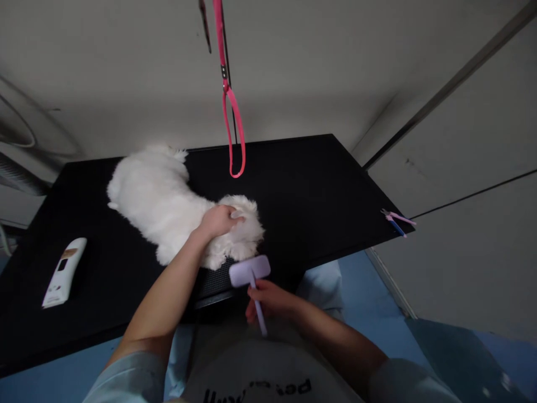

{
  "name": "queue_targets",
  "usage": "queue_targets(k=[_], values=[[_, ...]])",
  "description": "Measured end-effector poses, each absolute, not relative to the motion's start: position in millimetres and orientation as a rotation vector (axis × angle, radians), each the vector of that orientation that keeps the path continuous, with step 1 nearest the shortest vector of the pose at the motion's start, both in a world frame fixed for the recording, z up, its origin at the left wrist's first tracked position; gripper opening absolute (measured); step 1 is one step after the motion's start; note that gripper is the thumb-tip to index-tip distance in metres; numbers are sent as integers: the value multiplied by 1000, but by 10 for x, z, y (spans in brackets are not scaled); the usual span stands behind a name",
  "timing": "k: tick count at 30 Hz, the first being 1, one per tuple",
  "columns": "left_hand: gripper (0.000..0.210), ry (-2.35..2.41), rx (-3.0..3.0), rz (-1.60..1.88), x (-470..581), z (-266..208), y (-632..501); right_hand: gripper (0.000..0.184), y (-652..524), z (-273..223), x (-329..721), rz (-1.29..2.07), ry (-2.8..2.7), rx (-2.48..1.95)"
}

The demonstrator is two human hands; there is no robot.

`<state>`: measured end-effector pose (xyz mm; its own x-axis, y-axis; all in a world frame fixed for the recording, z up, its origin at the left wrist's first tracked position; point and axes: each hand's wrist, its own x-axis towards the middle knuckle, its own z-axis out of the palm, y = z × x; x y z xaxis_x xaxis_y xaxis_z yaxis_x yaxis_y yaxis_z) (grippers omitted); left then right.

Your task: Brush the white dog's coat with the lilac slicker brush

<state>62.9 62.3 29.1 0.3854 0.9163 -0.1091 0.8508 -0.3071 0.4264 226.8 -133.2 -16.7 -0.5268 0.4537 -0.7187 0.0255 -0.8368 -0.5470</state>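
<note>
Touching white dog (153,187), right hand (271,299) holding brush (243,273)

Dog (146,190) on table (302,184), clippers (65,274) to its left, nippers (390,216) at right corner, brush (250,271) before dog's head (249,232).

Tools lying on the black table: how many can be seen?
2: a white clipper at the left, and small pliers at the right corner. Another may be hidden behind the white dog.
</note>
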Motion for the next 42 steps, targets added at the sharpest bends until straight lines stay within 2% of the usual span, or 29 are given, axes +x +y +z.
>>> queue_targets(k=[3,8,14,19,24,29,33,38,42], values=[[45,1552,2215,185,625,281,627,22,-1354,-156,2299,2520,-739,-1239],[45,1539,2213,203,615,291,606,14,-1293,-154,2286,2194,-800,-1397],[48,1604,2216,197,612,289,576,15,-1474,-157,2268,2487,-682,-1250],[48,1587,2227,204,617,304,560,14,-1358,-162,2221,2236,-692,-1377],[50,1613,2250,146,620,337,532,22,-1481,-132,2239,2541,-617,-1213],[48,1575,2205,179,613,326,541,9,-1381,-58,2149,2169,-603,-1296],[48,1549,2204,176,592,323,568,13,-1404,-102,2003,2405,-523,-1195],[48,1482,2153,184,611,338,646,12,-1371,-152,1805,2216,-478,-1280],[46,1503,2104,166,655,342,699,15,-1333,-151,1693,2397,-486,-1167]])
